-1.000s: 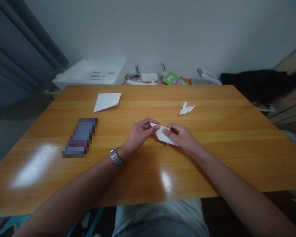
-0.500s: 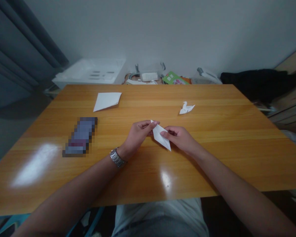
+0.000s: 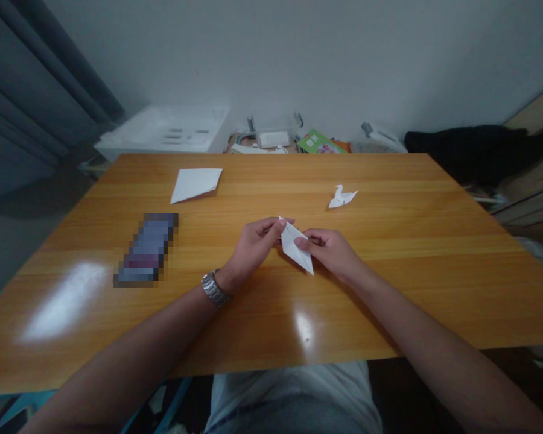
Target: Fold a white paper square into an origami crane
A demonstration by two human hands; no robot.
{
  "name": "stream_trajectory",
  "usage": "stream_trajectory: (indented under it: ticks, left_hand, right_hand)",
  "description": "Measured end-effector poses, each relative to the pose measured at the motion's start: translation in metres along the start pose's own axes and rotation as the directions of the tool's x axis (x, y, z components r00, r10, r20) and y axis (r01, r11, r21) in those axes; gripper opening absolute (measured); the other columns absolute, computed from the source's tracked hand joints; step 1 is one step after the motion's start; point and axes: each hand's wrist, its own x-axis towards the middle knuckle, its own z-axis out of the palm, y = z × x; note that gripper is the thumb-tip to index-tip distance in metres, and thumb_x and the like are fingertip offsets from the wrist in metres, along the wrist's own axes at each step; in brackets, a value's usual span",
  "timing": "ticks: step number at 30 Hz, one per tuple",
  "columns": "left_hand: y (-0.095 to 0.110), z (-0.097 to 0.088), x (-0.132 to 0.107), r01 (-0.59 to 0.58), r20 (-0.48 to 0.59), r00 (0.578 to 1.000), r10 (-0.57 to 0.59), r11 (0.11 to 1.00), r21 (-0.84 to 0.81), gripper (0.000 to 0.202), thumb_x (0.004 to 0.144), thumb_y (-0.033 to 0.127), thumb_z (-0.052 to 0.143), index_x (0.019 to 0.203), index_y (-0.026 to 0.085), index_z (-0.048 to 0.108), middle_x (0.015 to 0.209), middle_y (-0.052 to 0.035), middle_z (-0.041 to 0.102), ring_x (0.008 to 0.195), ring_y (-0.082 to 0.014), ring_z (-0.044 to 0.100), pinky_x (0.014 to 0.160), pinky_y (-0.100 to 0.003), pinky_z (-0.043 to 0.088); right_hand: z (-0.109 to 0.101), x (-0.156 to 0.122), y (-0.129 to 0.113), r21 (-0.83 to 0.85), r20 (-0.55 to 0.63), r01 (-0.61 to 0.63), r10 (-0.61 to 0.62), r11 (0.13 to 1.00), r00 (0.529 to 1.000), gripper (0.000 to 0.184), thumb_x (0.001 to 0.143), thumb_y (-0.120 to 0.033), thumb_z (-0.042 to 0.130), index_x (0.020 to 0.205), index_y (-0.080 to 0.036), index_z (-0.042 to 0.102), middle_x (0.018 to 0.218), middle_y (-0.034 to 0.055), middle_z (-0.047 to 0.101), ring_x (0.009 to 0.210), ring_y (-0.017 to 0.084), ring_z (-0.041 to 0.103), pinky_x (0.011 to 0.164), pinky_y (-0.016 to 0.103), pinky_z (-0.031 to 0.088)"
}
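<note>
A small white folded paper piece, long and pointed, is held just above the middle of the wooden table. My left hand, with a metal watch on its wrist, pinches the paper's upper tip. My right hand pinches its right side with thumb and fingers. The lower point of the paper sticks out toward me.
A finished small white paper bird stands at the back right of the table. A flat folded white sheet lies at the back left. A dark blurred-out oblong object lies to the left. Boxes and clutter sit behind the table.
The folded paper has been lifted from lying flat under both hands and turned more upright, its lower point now toward me. Both hands kept their hold.
</note>
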Motion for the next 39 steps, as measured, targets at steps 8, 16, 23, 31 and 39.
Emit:
stream_trajectory:
  ticks: [8,16,23,31,39]
  left_hand:
    - [-0.0054,-0.0023,0.0024,-0.004,-0.032,0.999,0.005,0.999,0.04,0.037,0.086,0.049,0.073,0.094,0.014,0.079,0.095,-0.0096,0.078,0.084,-0.0193,0.071,0.08,-0.032,0.06]
    - [-0.0059,-0.0029,0.0032,-0.067,0.015,0.998,0.066,0.986,0.154,0.04,0.092,0.052,0.065,0.098,0.014,0.078,0.102,-0.0111,0.078,0.091,-0.021,0.07,0.081,-0.031,0.057]
    - [-0.0008,-0.0011,0.0022,-0.091,0.011,0.996,0.091,0.976,0.196,0.035,0.089,0.049,0.07,0.098,0.016,0.079,0.098,-0.0088,0.078,0.087,-0.0186,0.069,0.077,-0.028,0.055]
    - [-0.0014,-0.0008,0.002,-0.088,-0.023,0.995,0.092,0.984,0.156,0.031,0.088,0.047,0.072,0.093,0.017,0.08,0.094,-0.0069,0.078,0.083,-0.0165,0.067,0.074,-0.026,0.052]
    - [-0.0009,0.0007,0.0005,-0.086,-0.054,0.994,0.1,0.973,0.215,0.034,0.09,0.048,0.068,0.09,0.015,0.079,0.087,-0.0066,0.076,0.078,-0.0163,0.066,0.068,-0.025,0.049]
  right_hand:
    - [0.0012,0.0009,-0.0008,-0.014,-0.009,0.033,-0.033,0.999,0.999,0.032,0.087,-0.052,0.07,0.09,-0.02,0.075,0.088,0.0034,0.074,0.079,0.019,0.064,0.073,0.03,0.047]
    - [0.001,0.0006,-0.0004,-0.069,0.008,0.042,-0.042,0.997,0.999,0.031,0.089,-0.05,0.068,0.089,-0.02,0.076,0.089,0.0043,0.075,0.079,0.02,0.065,0.074,0.032,0.048]
    - [0.0005,0.0012,0.0013,-0.104,0.011,0.063,-0.062,0.993,0.998,0.033,0.09,-0.052,0.067,0.087,-0.02,0.076,0.085,0.0037,0.074,0.077,0.02,0.064,0.072,0.031,0.047]
    - [0.0029,-0.0018,-0.0034,-0.1,0.041,0.061,-0.057,0.993,0.998,0.031,0.09,-0.049,0.067,0.083,-0.02,0.074,0.082,0.0036,0.073,0.074,0.019,0.063,0.07,0.031,0.046]
    - [0.0034,-0.0014,-0.0021,-0.098,0.036,0.057,-0.054,0.994,0.998,0.03,0.091,-0.048,0.066,0.088,-0.02,0.075,0.09,0.0046,0.075,0.08,0.02,0.066,0.074,0.032,0.048]
